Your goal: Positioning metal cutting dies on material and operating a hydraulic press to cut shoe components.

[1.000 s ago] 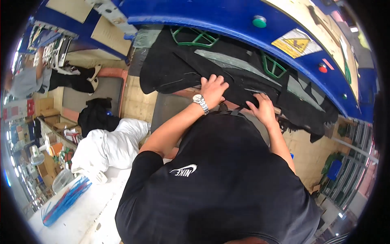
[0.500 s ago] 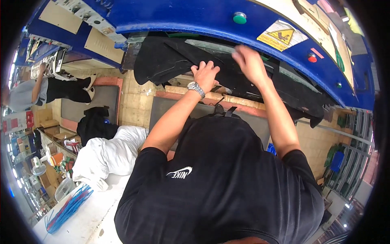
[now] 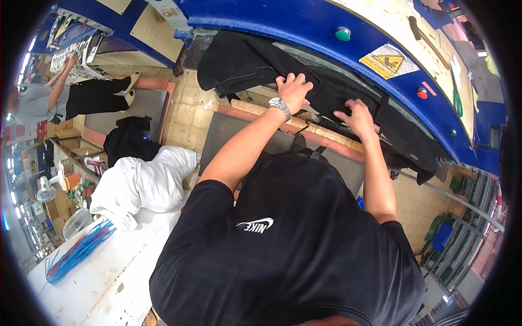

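Observation:
A wide black sheet of soft-looking material [image 3: 239, 57] lies in folds along the bed of a blue machine, its front edge hanging loose. My left hand [image 3: 294, 92], with a metal watch at the wrist, grips that edge near the middle, fingers bent over the top. To its right, my right hand [image 3: 359, 117] has its fingers curled on the same sheet and the thumb toward the left hand. What lies under the fingertips is hidden. Between the hands, the sheet sags over a gap in front of the bed.
Beyond the sheet runs the blue machine front [image 3: 304, 24] with a green button [image 3: 343, 33], a red button [image 3: 421, 93] and a yellow warning label [image 3: 389, 60]. A wooden beam [image 3: 255, 112] crosses below my hands. White cloth [image 3: 141, 179] lies at left on a white table [image 3: 103, 277]; another person works farther left.
My right hand has come down from above the sheet, nearer to me, onto its front part. My left hand stays on the sheet. The whole view has shifted slightly.

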